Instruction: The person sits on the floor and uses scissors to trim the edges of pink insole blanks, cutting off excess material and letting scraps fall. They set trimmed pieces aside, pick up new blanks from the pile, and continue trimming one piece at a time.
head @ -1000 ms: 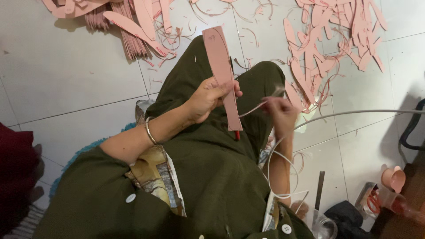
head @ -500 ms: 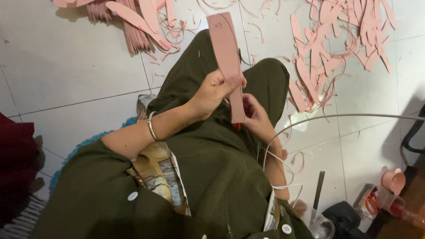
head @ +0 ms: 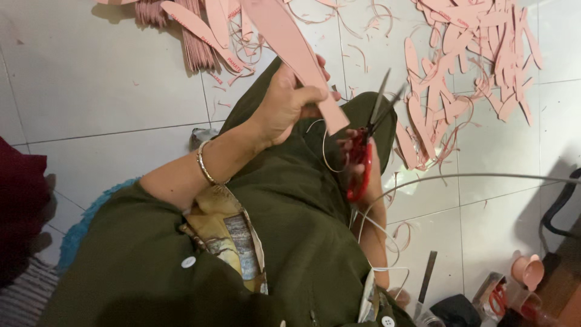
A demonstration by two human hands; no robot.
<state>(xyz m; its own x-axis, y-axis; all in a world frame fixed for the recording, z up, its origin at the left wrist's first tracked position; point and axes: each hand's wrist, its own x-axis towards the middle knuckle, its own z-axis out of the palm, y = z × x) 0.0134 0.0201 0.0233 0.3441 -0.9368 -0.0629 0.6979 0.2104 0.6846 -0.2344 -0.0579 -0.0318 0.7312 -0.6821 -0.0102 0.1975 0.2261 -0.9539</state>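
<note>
White tiled floor (head: pixel 91 91); hands grip pink strip (head: pixel 290 42) and red scissors (head: pixel 363 151)

The long pink strip (head: pixel 290 54) is being lifted higher and tilted further leftward by the left hand (head: pixel 290 103). Red-handled scissors (head: pixel 366 145), unseen a moment earlier, are now being held by the right hand (head: pixel 362 158), blades parted beside the strip's lower end.
</note>
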